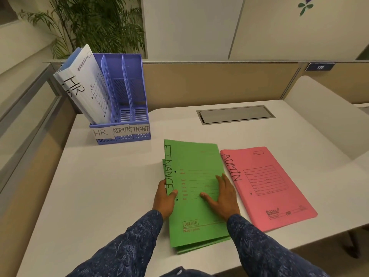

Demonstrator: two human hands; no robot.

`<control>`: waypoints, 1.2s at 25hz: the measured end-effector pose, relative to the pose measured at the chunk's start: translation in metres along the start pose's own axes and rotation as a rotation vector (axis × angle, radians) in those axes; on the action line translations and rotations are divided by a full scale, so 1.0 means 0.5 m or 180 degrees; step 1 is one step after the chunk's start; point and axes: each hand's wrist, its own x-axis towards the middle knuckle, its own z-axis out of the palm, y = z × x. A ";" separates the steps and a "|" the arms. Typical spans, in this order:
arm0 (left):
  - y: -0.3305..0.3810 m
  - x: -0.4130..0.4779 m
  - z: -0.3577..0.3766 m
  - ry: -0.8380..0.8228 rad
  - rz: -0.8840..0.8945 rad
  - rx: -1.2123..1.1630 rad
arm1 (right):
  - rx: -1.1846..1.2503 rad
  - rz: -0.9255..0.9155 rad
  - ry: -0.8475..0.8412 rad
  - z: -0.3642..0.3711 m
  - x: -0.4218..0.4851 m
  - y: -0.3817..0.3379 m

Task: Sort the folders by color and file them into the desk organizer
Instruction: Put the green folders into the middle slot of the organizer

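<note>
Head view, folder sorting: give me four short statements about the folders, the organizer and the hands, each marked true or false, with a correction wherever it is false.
1. The white HR folders stand in the leftmost slot of the organizer. True.
2. The slots labelled ADMIN and FINANCE already hold folders. False: both look empty.
3. The left hand grips the left edge of the green FINANCE folders. True.
4. The right hand holds the pink ADMIN folder. False: it rests flat on the green FINANCE folders, and the pink ADMIN folder lies untouched on the desk beside them.
</note>
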 end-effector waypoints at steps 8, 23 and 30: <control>0.047 0.025 -0.112 0.0192 0.0271 -0.0481 | 0.1660 0.0655 -0.0152 -0.034 0.107 -0.076; 0.213 0.156 -0.339 0.0367 0.0779 -0.0816 | 0.2777 0.0303 -0.0483 0.005 0.328 -0.353; 0.337 0.228 -0.415 0.0981 0.1535 -0.0916 | 0.2117 -0.0157 -0.0730 0.001 0.480 -0.499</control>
